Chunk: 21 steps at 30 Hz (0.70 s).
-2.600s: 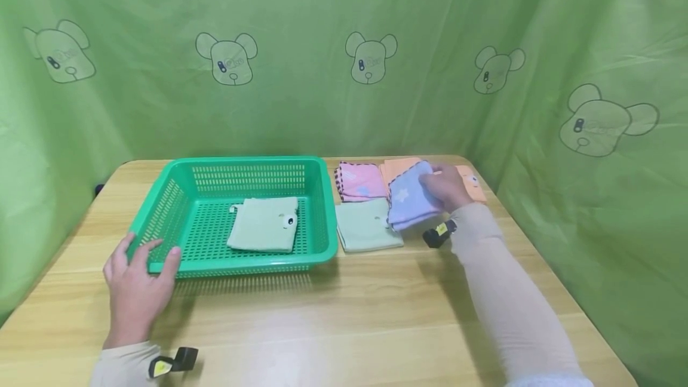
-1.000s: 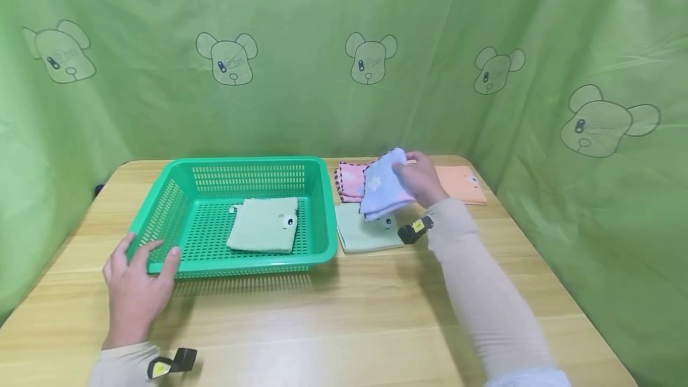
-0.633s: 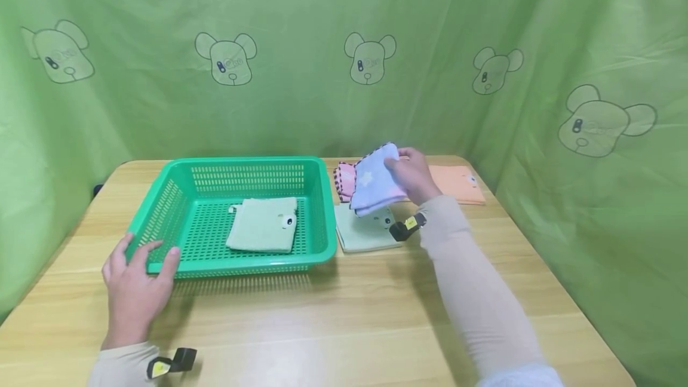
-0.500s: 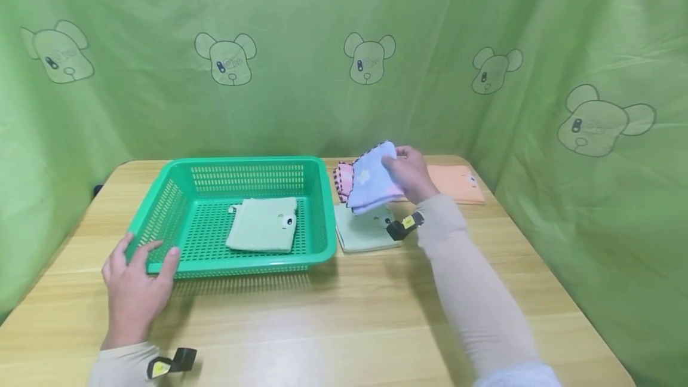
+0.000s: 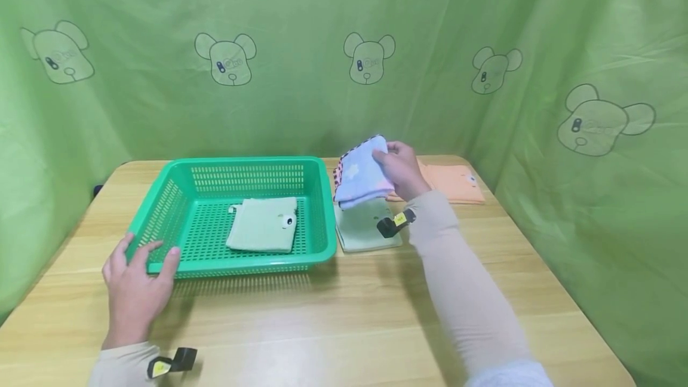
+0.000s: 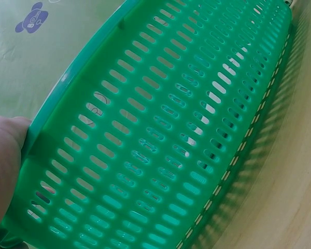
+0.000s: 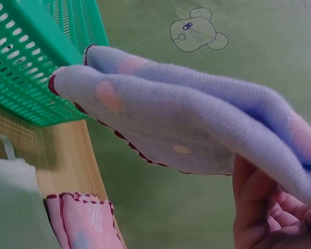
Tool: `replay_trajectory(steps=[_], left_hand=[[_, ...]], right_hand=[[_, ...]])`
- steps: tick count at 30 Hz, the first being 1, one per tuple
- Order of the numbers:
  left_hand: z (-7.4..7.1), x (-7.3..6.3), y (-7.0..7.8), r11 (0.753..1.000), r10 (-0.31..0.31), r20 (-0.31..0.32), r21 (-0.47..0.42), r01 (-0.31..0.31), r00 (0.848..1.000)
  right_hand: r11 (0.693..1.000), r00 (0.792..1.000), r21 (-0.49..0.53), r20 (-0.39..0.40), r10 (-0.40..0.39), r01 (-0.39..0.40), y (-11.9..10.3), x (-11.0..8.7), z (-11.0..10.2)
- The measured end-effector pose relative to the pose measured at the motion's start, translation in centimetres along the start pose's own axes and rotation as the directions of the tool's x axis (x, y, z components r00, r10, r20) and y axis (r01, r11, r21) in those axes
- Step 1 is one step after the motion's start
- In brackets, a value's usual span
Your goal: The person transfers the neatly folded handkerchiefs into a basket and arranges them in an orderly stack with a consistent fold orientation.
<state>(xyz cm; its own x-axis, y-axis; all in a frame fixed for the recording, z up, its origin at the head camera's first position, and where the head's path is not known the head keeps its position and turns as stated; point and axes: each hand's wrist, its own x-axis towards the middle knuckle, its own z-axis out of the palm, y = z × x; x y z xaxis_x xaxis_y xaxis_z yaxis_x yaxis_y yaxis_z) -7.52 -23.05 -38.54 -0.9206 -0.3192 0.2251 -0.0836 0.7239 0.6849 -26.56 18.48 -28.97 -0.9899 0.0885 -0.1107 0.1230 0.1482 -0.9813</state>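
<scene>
My right hand pinches a folded blue towel by its right side. A pale star, pink spots and dark-striped edging mark the towel, which hangs above the table just right of the green basket. In the right wrist view, fingers lie beneath the folded towel. My left hand grips the basket's near-left corner, its thumb over the rim in the left wrist view. Inside the basket, toward the right, lies a folded pale green towel with an embroidered eye.
Another pale green towel lies right of the basket on the wooden table. Behind it the pink towel is mostly hidden in the head view. Orange towels lie at the back right. A green curtain encloses the table.
My right hand has lifted the blue towel off the towels at the right and carried it left toward the basket, over the pink and green towels. My left hand has stayed put.
</scene>
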Motion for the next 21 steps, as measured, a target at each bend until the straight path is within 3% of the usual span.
replay_trajectory(steps=[21], left_hand=[[0.0, 0.0, 0.2, 1.0, 0.009, -0.013, -0.005, -0.009, 1.0]], right_hand=[[0.997, 1.0, 0.069, -0.014, -0.017, 0.018, -0.8, -0.4, 3.7]])
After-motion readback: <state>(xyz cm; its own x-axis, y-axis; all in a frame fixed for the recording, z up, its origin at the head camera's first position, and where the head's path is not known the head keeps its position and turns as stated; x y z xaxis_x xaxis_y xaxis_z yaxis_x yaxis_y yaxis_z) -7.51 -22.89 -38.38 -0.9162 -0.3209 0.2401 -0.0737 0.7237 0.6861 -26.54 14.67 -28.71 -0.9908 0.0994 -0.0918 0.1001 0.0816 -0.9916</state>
